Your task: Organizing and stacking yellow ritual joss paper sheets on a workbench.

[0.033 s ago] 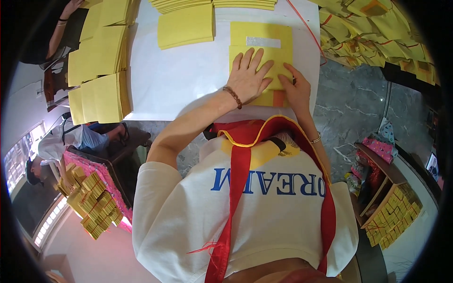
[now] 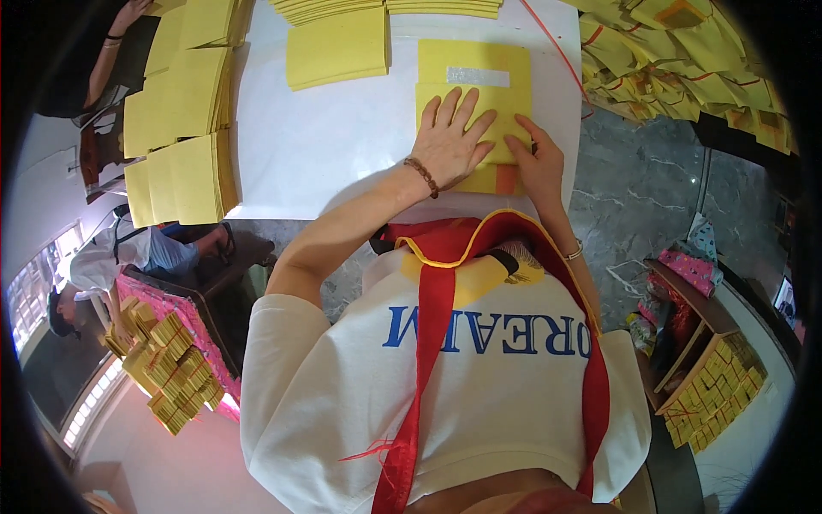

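A yellow paper sheet or stack (image 2: 473, 53) lies near the right end of the white table. It bears a silver strip (image 2: 478, 77) near its far edge and an orange patch (image 2: 506, 179) near its close edge. My left hand (image 2: 452, 144) presses flat on the yellow paper with its fingers spread, a beaded bracelet round the wrist. At the paper's right edge rests my right hand (image 2: 541, 164), thumb and forefinger apart and touching the paper; its other fingers are partly hidden.
Folded yellow paper piles stand on the table's left side (image 2: 184, 176) and far side (image 2: 336, 47). A red cord (image 2: 556, 44) crosses the far right corner. More yellow bundles (image 2: 685, 60) lie beyond it. Another person (image 2: 111, 257) is beside bundles at the left.
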`<action>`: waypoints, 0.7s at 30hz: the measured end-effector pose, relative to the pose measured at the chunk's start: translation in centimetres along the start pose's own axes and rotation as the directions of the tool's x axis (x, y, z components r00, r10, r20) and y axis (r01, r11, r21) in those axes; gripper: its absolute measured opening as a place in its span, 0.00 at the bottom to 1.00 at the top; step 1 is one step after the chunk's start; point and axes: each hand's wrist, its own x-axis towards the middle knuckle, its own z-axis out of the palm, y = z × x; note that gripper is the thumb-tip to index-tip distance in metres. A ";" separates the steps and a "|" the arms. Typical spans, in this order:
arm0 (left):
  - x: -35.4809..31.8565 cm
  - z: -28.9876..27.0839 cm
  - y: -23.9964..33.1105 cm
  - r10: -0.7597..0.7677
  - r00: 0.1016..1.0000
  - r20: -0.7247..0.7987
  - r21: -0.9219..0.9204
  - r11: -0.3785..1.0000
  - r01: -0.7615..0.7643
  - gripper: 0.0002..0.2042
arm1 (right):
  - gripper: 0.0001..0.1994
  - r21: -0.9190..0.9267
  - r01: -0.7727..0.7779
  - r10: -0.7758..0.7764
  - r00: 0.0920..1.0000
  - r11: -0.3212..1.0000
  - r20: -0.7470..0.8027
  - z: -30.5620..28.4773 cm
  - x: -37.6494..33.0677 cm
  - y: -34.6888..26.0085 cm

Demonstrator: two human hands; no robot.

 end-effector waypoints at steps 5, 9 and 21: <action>-0.5 1.0 -0.2 -0.031 0.998 0.048 0.055 0.998 0.028 0.23 | 0.19 -0.008 -0.126 0.127 0.989 0.992 0.075 -0.3 -0.4 -1.4; -0.6 1.2 -0.4 -0.031 0.992 0.125 0.108 0.994 0.017 0.24 | 0.24 -0.669 0.408 -0.454 0.883 0.622 0.116 1.3 -0.8 -3.7; -1.5 0.2 -3.0 -0.372 0.926 0.060 -0.946 0.275 0.172 0.26 | 0.28 -0.679 0.499 -0.426 0.856 0.538 0.292 4.0 -0.3 -2.1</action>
